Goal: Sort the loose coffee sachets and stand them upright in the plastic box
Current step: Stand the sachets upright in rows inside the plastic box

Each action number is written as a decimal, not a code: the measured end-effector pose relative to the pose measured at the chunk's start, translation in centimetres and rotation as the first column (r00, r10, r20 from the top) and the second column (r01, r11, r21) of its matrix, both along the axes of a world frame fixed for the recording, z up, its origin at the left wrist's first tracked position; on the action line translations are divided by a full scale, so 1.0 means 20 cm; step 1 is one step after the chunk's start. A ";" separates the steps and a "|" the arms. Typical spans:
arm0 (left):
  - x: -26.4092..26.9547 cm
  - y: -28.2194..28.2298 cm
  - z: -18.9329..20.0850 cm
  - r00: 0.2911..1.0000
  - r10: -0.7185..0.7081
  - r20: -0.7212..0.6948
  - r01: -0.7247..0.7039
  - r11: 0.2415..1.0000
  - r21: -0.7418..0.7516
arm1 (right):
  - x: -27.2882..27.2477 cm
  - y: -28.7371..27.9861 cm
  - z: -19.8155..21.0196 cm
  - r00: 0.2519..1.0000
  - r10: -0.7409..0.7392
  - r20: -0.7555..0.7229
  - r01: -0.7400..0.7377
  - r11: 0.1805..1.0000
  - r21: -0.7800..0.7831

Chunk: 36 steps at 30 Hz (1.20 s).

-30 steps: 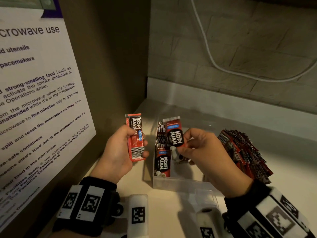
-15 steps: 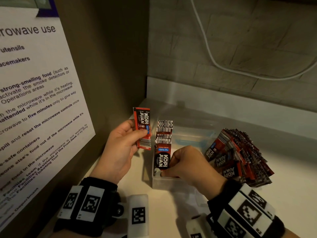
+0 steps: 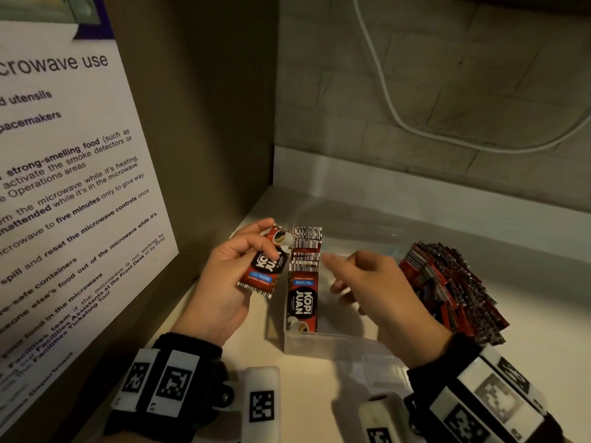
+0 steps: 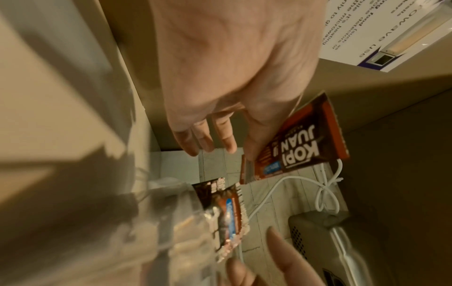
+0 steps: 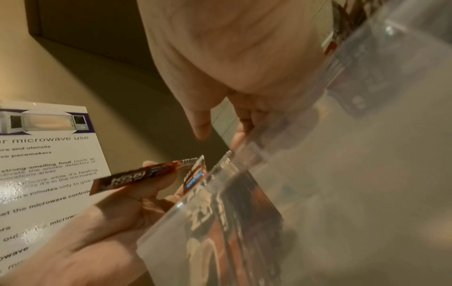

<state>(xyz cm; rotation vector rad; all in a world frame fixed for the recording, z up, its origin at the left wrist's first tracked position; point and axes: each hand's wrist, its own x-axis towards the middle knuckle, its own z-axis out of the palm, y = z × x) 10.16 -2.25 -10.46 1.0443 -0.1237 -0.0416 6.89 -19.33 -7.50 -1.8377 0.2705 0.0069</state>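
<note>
From the head camera we take the clear rectangular plastic box (image 3: 332, 342) on the pale desk (image 3: 319, 394) as our landmark. A row of red and black coffee sachets (image 3: 304, 282) stands upright along its left wall. Just left of the box, our left hand (image 3: 230, 279) pinches one red and black sachet (image 3: 267, 265), tilted and upside down. Above the box's open middle, our right hand (image 3: 371, 282) hovers, blurred, its fingers (image 3: 332, 260) relaxed and holding nothing. Right of the box, touching its wall, lies the fanned heap of loose sachets (image 3: 447, 289).

From the left wrist, the held sachet (image 4: 300, 145) shows only a thumb-side pinch near one end, with the other fingers (image 4: 208, 139) splayed free. We judge this grip light, so the sachet could slip during a handover.

From the right wrist, the held sachet (image 5: 144, 177) appears edge-on beside the box's near wall (image 5: 195, 222). We judge that, slotted in as it is, it would stand inverted against its neighbours. A careless reach by the right hand may also topple the standing row into the box's empty span.
</note>
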 end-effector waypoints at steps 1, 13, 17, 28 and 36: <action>0.00 0.00 0.00 1.000 -0.007 0.013 0.007 1.000 0.003 | 0.00 0.00 0.01 0.999 -0.021 0.039 0.019 0.999 0.037; -0.02 -0.02 -0.02 0.958 -0.203 0.204 0.129 0.937 0.325 | 0.00 0.06 0.07 0.945 0.216 0.244 -0.250 0.960 0.122; -0.02 -0.01 -0.01 0.980 -0.185 0.080 0.172 0.974 0.145 | 0.00 0.05 0.07 0.955 0.169 0.244 -0.221 0.954 0.205; -0.06 0.00 0.05 0.996 -0.089 0.027 0.081 0.975 0.207 | 0.00 -0.03 0.01 0.973 0.006 0.231 -0.082 0.944 0.319; -0.08 -0.02 0.02 0.999 -0.051 0.015 0.040 0.917 0.397 | -0.06 -0.02 -0.02 0.941 0.302 0.150 -0.307 0.952 0.006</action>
